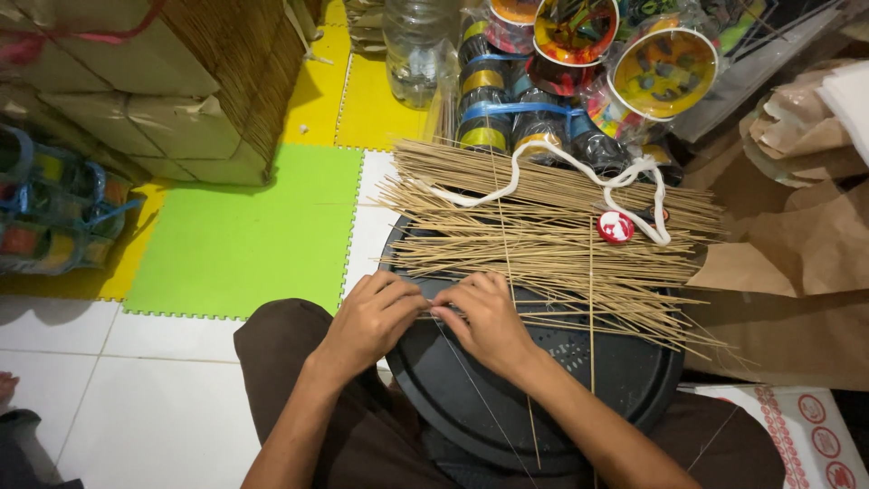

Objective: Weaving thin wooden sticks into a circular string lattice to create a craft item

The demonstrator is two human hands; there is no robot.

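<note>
While both hands meet at the centre of the frame, the left hand (371, 317) and right hand (484, 317) sit knuckle to knuckle over the near rim of a round black tray (471, 398) resting on the person's lap. Each hand has its fingers (453, 303) curled and pressed together, and they seem to pinch one thin stick (427, 313) between them; only a short stretch of it shows in the small gap between the two hands, so the exact grip is hard to make out. That stick lies left to right across the frame, level with the fingertips of both hands, so neither hand is nearer to it than the other.

Just above the hands, touching the top half of the tray and spilling past its right edge, lies a loose pile of sticks (543, 240). Most of them also run left to right, parallel to the pinched one. A few stray sticks cross the pile top to bottom. The pile begins just beyond the fingertips, toward the top of the frame, and spreads more to the right hand's side.

A white cord (534, 158) loops over the pile's far edge, and a small red cap (615, 226) sits on the sticks at right of centre. A green mat (253, 226) covers the floor at left. Stacked rolls (489, 100) and a clear bottle (416, 45) stand at the top of the frame.
</note>
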